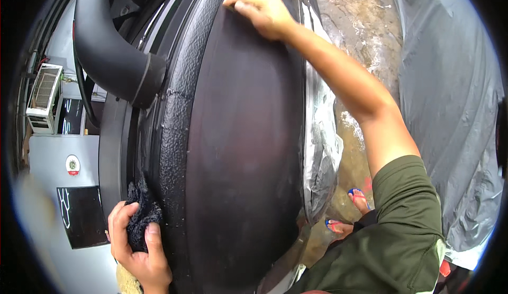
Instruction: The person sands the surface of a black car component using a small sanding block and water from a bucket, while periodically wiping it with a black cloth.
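A dark, fluffy cloth (142, 214) is gripped between the thumb and fingers of my left hand (140, 241), beside the textured black trim strip (180, 119) of a vehicle. My right arm reaches across to the far end of a smooth, dark vehicle panel (243, 130). There my right hand (260, 11) rests on the surface with its fingers bent and pressed together. Whatever may lie under those fingers is hidden. The panel looks dull, with a faint reddish sheen in its middle.
A thick black snorkel pipe (114, 45) rises left of the trim. Clear plastic sheeting (320, 151) covers the panel's right side. Grey sheeting (450, 109) hangs at the right, past a stained floor (365, 35). A beige fluffy piece (127, 281) shows below my left hand.
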Available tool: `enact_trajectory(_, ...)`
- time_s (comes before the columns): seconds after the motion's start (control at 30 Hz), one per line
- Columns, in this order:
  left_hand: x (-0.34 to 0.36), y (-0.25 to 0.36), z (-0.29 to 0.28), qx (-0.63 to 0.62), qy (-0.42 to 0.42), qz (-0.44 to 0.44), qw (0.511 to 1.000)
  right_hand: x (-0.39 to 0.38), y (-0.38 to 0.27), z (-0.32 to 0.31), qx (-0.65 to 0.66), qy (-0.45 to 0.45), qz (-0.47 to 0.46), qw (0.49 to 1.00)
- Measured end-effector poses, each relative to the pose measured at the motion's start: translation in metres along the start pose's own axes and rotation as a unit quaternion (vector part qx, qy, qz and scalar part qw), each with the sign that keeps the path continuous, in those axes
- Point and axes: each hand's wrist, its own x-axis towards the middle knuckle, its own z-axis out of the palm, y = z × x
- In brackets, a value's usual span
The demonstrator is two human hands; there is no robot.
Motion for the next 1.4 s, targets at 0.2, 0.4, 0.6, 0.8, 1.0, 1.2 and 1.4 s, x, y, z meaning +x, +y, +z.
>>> enact_trajectory(0.2, 0.0, -0.001, 0.004, -0.015, -0.003, -0.004, 1.0, -0.021, -0.013, -0.01, -0.007, -0.014, 0.011, 1.0)
enact_trajectory(0.4, -0.003, -0.002, -0.005, -0.011, 0.028, -0.008, 1.0, -0.086, -0.149, -0.005, -0.091, -0.155, -0.019, 0.983)
enact_trajectory(0.6, 0.014, 0.006, 0.003, 0.008, -0.02, 0.034, 0.999, -0.056, -0.082, 0.004, -0.181, -0.183, 0.155, 0.954)
enact_trajectory(0.8, 0.018, 0.018, 0.0, 0.103, -0.076, 0.13, 0.983, -0.146, -0.234, 0.005, -0.035, -0.25, 0.026, 0.967)
enact_trajectory(1.0, 0.078, 0.028, 0.041, 0.074, 0.017, 0.243, 0.967, -0.078, -0.105, 0.013, -0.118, -0.125, 0.201, 0.964)
enact_trajectory(1.2, 0.156, 0.06, 0.084, 0.213, 0.079, 0.303, 0.926, -0.161, -0.212, -0.005, -0.057, -0.165, 0.16, 0.971)
enact_trajectory(1.4, 0.167, 0.061, 0.106, 0.19, 0.134, 0.355, 0.906, -0.094, -0.061, -0.005, -0.082, -0.074, 0.348, 0.931)
